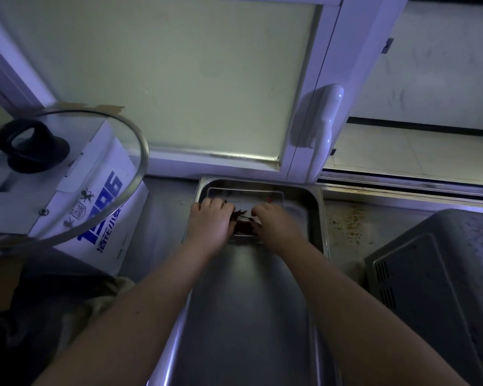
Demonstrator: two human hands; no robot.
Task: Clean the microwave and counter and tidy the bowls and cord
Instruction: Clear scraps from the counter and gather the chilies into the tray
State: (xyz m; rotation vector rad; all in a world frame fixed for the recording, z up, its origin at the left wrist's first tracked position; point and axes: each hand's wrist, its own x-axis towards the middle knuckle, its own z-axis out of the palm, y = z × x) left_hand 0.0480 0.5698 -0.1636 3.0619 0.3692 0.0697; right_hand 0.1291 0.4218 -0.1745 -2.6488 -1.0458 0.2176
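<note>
The sink runs straight ahead of me, with its far rim at 12 o'clock, tight under the window frame. The window handle juts out at 1 o'clock. At 9 o'clock a glass lid overhangs a white box, crowding the sink's left edge. The stained counter lies at 2 o'clock, and the microwave stands at 4 o'clock, just beside the sink. The only open room is the basin's length between my forearms.

A shallow tray sits at the far end of the sink. My left hand has its fingers curled over the tray's left rim, holding it. My right hand curls down onto dark red scraps in the tray. In this dim light I cannot tell whether it pinches them.
</note>
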